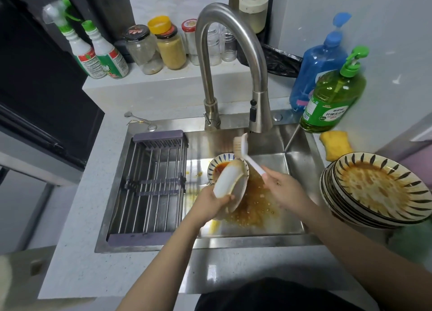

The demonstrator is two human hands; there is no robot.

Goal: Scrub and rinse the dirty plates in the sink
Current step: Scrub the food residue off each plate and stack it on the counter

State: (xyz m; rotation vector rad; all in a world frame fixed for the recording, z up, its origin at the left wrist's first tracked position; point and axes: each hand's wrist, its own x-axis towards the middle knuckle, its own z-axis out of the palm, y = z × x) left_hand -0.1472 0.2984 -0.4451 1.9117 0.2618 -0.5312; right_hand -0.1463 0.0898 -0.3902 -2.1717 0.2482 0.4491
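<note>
With your left hand (216, 199) gripping the tilted plate (230, 184) and your right hand (284, 188) clasping the dish brush (243, 149), scrub its soiled face over the sink (297, 161).

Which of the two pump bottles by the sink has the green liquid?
The nearer pump bottle, with the green pump; the taller bottle behind it is blue with a blue pump.

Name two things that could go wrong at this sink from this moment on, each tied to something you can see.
1. The left hand holds the tilted plate by its edge; wet, it may slip onto the dirty plate below.
2. The stack of dirty plates sits close beside the right forearm, so a careless brush stroke might knock it.
</note>
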